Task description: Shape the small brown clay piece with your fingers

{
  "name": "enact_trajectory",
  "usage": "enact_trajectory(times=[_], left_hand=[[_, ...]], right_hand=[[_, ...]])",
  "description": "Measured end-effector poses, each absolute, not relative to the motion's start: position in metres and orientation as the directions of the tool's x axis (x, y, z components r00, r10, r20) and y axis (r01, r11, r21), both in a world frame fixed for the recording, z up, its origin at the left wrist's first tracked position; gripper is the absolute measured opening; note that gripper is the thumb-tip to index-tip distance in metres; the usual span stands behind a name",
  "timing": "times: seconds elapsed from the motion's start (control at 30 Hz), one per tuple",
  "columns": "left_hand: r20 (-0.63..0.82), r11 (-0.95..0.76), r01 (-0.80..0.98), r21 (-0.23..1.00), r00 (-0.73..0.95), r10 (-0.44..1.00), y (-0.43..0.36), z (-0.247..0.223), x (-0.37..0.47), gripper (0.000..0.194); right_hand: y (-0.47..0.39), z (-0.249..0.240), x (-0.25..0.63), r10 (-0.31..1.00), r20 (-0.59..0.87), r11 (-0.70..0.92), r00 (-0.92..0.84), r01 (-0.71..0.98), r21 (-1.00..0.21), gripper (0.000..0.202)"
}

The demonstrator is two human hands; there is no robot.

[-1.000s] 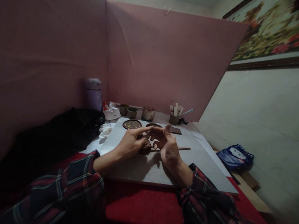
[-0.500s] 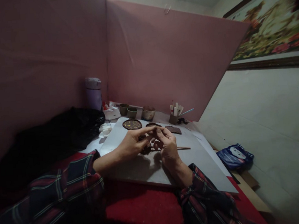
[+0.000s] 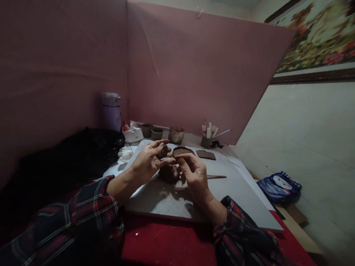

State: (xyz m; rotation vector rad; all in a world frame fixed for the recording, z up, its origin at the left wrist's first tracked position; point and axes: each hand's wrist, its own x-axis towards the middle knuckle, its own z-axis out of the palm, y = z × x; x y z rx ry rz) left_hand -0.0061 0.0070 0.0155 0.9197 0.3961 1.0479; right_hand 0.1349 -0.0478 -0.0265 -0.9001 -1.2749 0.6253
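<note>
Above the pale board (image 3: 240, 197), my left hand (image 3: 146, 162) is closed around a small piece of dark brown clay (image 3: 163, 151). My right hand (image 3: 195, 176) is beside it, with thumb and fingertips pinched together; whatever is between them is too small to make out. Below the hands a larger lump of dark clay (image 3: 168, 174) rests on the board, partly covered by fingers. A thin wooden stick (image 3: 217, 176) lies to the right, its left end hidden by my right hand. Behind are a round brown clay disc (image 3: 182, 150) and a rectangular clay slab (image 3: 206, 154).
Two cups (image 3: 157, 133), a bowl (image 3: 176, 135) and a tool holder (image 3: 207, 142) line the back. A purple bottle (image 3: 112, 112), black plastic bag (image 3: 75, 157) and white tissue (image 3: 125, 154) are left. A blue pouch (image 3: 279, 186) lies right, beyond the board.
My hands have moved apart from touching fingertips. The left went up and left, now covering the yellow-spotted disc; the right shifted slightly down. More of the clay lump shows.
</note>
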Motion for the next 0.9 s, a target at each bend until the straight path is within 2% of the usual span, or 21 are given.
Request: enact_trajectory(times=[0.5, 0.9], left_hand=[[0.115, 0.203, -0.547, 0.812, 0.490, 0.864, 0.0040, 0.0177, -0.0049, 0.019], [0.120, 0.205, -0.545, 0.813, 0.501, 0.857, 0.0054, 0.0156, -0.0042, 0.018]], right_hand=[[-0.0499, -0.0270, 0.1342, 0.802, 0.556, 0.528, 0.220, 0.174, -0.831, 0.027], [-0.0501, -0.0251, 0.1332, 0.811, 0.534, 0.514, 0.239, 0.144, -0.846, 0.026]])
